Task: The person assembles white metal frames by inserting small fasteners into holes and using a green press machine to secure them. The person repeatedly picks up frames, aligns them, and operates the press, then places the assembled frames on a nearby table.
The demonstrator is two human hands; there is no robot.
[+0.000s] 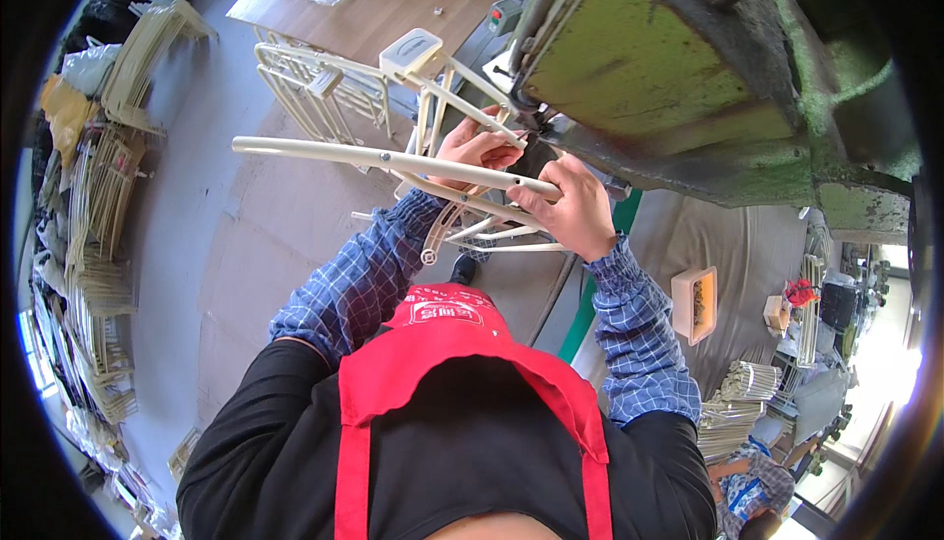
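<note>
A cream-coloured metal tube frame (317, 147) lies across both hands below a green press-like machine (649, 60). With its thumb and fingers, my right hand (571, 204) grips the right end of the long tube, close to a small hole. My left hand (479, 147) is behind the tube, its fingers at the end of a thinner bar (472, 111) beside the machine's working point; what its fingertips hold is too small to tell. A curved slotted bracket (435, 237) hangs from the frame. A cream plate (411, 52) is seen at the frame's upper part.
More tube frames (317, 82) stand beside a wooden table (354, 20) bearing plastic bags. Stacked frames (103, 193) line the left side. To the right are a plastic tub of small metal parts (693, 305), bundled tubes (730, 422) and another person (756, 485) at the lower right.
</note>
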